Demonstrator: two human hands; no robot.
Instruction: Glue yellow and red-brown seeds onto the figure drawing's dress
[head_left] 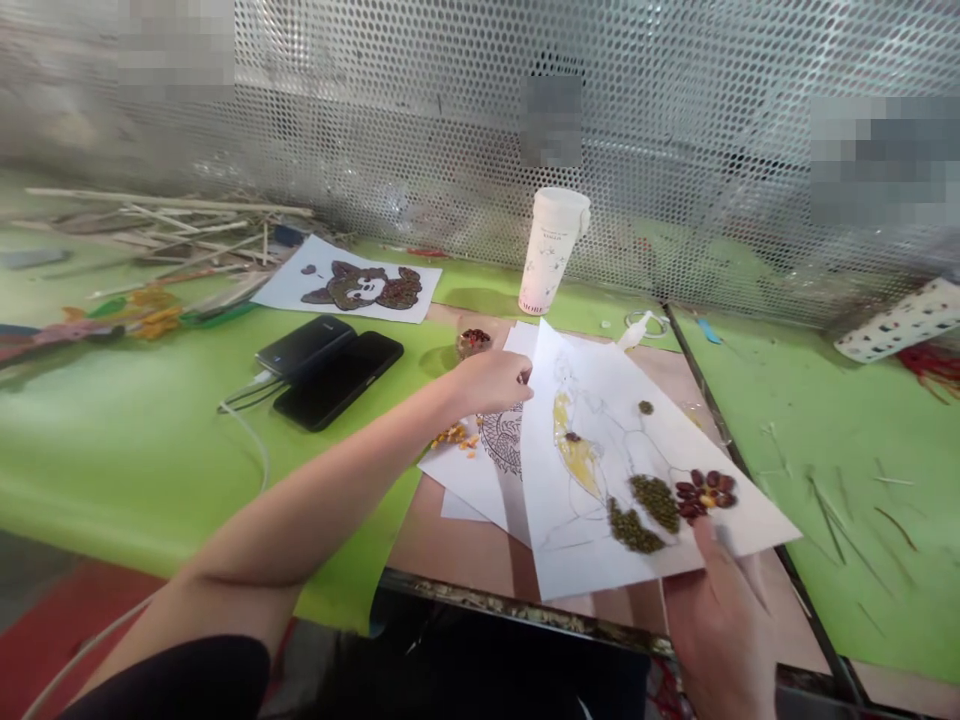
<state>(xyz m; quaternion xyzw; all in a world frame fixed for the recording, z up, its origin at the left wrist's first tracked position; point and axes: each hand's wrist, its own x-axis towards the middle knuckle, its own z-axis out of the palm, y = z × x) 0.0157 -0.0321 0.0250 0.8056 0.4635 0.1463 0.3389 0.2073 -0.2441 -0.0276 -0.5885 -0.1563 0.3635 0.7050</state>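
My left hand (491, 380) reaches across the table, its fingers pinched on the far left edge of a white sheet (592, 545). The sheet bears a pencil drawing with a yellow patch, green beans (645, 510) and dark red beans (705, 492) stuck on it. My right hand (724, 620) grips the sheet's near right corner, thumb on top beside the red beans. Under it lie other white sheets (469, 475), one with a round patterned drawing (504, 440) and some yellow kernels (454, 436).
A white paper cup (551, 250), a small dish of red beans (473, 342) and a glue bottle (637, 328) stand behind the sheets. Two black phones (330, 370) with a cable lie left. A finished bean picture (352, 285) and sticks (172, 215) lie far left. Perforated metal screen behind.
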